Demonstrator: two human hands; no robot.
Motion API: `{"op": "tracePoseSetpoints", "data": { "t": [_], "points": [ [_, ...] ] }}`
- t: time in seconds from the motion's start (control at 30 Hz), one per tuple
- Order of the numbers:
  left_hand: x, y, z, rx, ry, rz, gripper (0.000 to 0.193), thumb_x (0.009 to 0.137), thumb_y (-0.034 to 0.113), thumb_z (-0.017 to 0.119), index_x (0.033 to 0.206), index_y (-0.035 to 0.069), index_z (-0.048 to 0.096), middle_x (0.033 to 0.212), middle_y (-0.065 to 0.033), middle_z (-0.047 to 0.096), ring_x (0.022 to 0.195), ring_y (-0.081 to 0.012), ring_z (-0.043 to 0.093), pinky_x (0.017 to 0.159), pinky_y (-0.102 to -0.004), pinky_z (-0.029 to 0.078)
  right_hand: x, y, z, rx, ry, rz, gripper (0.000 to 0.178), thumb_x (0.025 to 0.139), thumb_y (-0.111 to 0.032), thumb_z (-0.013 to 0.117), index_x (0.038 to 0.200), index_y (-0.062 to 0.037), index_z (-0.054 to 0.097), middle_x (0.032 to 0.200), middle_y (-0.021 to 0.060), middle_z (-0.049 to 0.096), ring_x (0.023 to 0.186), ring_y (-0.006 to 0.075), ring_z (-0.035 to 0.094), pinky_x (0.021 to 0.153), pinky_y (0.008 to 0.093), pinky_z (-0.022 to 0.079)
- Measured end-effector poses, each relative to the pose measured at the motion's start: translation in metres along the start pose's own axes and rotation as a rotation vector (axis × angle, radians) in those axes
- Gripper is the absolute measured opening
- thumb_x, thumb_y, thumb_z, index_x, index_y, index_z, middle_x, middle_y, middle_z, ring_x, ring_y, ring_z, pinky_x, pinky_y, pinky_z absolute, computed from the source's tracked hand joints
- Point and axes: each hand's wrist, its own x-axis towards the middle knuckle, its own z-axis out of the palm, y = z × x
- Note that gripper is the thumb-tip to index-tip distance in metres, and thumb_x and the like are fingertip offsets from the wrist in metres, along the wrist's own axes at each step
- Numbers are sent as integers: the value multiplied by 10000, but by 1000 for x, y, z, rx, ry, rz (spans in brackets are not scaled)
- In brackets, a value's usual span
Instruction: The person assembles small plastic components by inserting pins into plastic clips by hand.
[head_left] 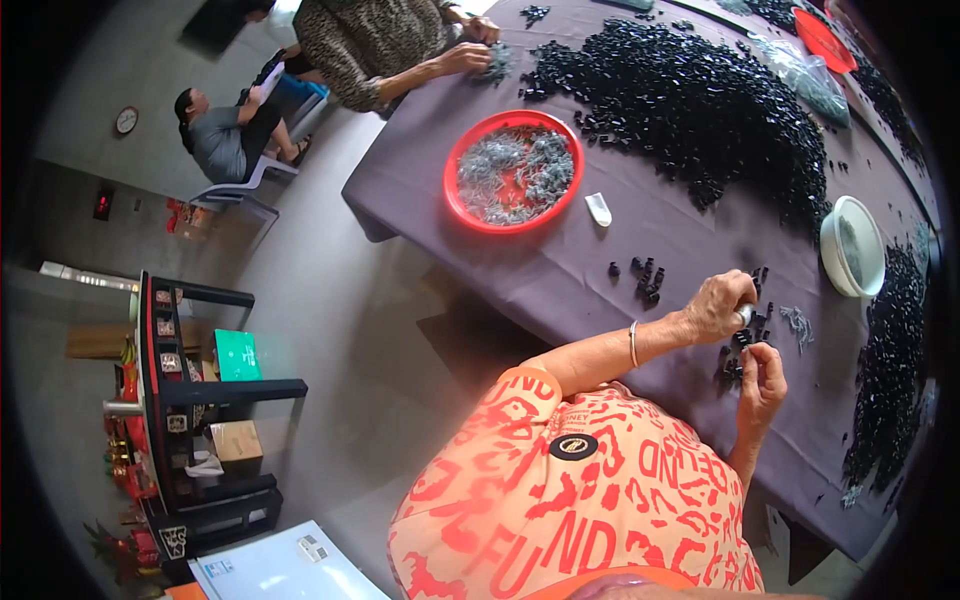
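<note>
My left hand point(722, 306), with a bracelet at the wrist and something white around a finger, hangs low over the table with its fingers pinched together. Just nearer to me, my right hand point(762, 388) is pinched too, thumb against fingers. What either one holds is too small or hidden to make out. Small black plastic pieces point(731, 368) lie under and between the two hands. Right of them is a little heap of thin grey pieces point(798, 325). A few more black pieces point(650, 280) sit left of my left hand.
A big pile of black pieces point(700, 100) covers the far table point(440, 190). A red basin point(455, 205) holds thin grey pieces, near a small white object point(598, 209). A pale bowl point(872, 285) stands at right. Across the corner, another person's hands point(470, 58) handle grey pieces.
</note>
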Motion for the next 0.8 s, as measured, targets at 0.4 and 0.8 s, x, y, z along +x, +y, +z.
{"op": "tracePoseSetpoints", "data": {
  "t": [0.4,0.8],
  "points": [
    [-56,12,3,-1125,-180,-602,207,799,93,690,949,17,568,780,-71,616,643,-160,624,571,-290,538,4,-14,31,304,88,88,88,939,-44,535,1011,-22,580,798,-10,563,651,29,489,571,160,398],
    [-63,-7,9,-1620,-227,-815,167,854,80,626,1000,59,546,880,-75,608,777,-181,630,654,-294,567,-8,5,25,171,51,-168,176,897,63,536,1051,4,596,1026,27,560,897,85,532,795,214,442]
  ]
}}
